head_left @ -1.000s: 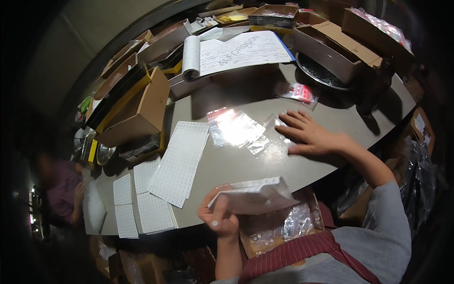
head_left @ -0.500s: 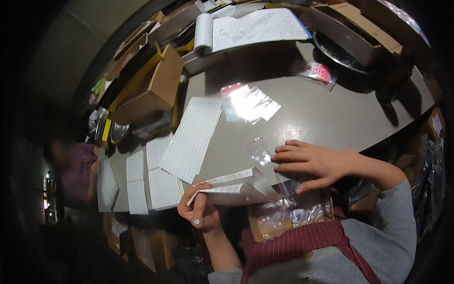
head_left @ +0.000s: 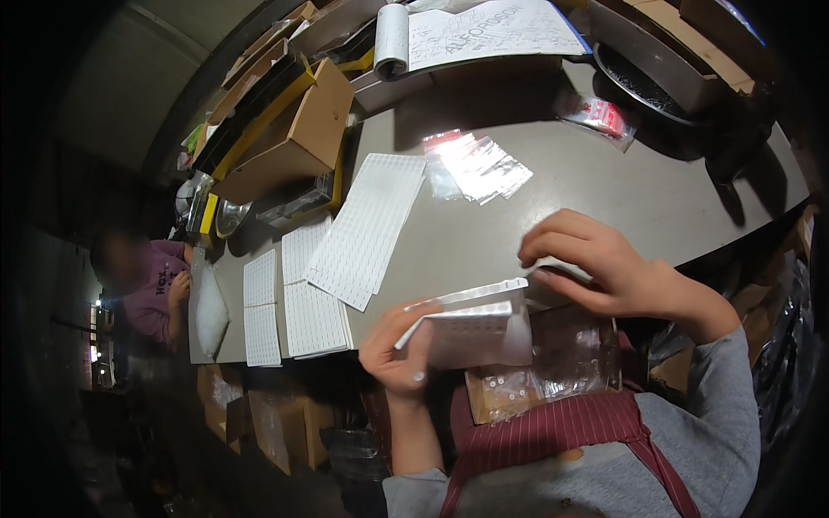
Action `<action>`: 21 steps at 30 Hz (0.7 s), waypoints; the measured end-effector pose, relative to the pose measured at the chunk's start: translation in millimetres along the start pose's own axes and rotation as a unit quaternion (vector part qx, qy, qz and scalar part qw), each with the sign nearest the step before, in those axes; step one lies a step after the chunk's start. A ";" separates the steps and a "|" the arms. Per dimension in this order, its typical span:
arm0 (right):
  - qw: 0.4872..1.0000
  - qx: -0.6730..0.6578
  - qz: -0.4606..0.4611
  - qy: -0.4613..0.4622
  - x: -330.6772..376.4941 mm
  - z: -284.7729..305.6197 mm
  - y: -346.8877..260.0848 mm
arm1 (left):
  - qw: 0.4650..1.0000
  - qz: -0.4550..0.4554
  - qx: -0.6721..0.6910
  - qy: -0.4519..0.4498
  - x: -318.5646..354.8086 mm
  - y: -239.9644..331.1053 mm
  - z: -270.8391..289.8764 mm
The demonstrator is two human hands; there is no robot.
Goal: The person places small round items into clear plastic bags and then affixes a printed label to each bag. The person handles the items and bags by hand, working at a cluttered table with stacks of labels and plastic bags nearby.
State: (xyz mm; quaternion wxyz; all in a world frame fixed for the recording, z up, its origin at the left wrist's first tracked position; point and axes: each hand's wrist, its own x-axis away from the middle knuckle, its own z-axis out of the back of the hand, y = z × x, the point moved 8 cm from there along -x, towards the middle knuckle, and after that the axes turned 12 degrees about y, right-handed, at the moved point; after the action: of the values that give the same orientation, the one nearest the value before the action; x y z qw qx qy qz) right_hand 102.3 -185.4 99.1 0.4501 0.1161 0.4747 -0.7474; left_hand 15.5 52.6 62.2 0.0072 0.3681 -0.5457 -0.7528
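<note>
My left hand [head_left: 399,352] is closed on a folded white sticker sheet [head_left: 471,332], its folded edges pointing right above my lap. A small round white sticker [head_left: 419,377] clings to my left thumb. To the right, over the table edge, my right hand [head_left: 596,263] has its fingers curled against the thumb. Something pale shows between them, too hidden to name. Below both hands, an open cardboard box [head_left: 484,399] at my lap holds clear plastic bags [head_left: 561,375] with small round white stickers.
Stacks of printed label sheets [head_left: 367,229] lie left on the grey table [head_left: 484,250]. Beyond them are clear zip bags [head_left: 479,164] and a red-and-white packet [head_left: 596,116]. Cardboard boxes [head_left: 319,121], an open pad [head_left: 492,39] and a black pan [head_left: 639,82] line the back. Far left stands another person [head_left: 155,289].
My right hand has gone from spread flat to curled, rising slightly. My left hand and the sheet have moved right. The small clear bag on the table near my right fingers no longer shows there.
</note>
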 end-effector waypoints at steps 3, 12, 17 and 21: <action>0.997 0.053 0.021 -0.045 -11.6 -14.2 -5.7 | 0.999 -0.009 -0.012 -0.037 -1.3 4.4 -18.2; 0.970 0.221 0.084 -0.063 -9.2 -25.1 7.9 | 0.992 0.107 0.050 -0.052 -7.9 -24.2 -45.5; 0.971 0.217 0.062 -0.084 -12.0 -27.0 15.0 | 0.984 0.150 0.076 -0.051 -12.1 -36.9 -51.4; 0.973 0.213 0.041 -0.083 -16.0 -29.4 21.6 | 0.969 0.214 0.116 -0.045 -12.8 -50.4 -55.7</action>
State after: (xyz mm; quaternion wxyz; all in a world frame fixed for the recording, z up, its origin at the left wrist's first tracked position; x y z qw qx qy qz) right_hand 120.9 -155.6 80.3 0.4833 0.1663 0.2606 -0.8191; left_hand 75.8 32.8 20.1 0.1012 0.2068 -0.6950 -0.6812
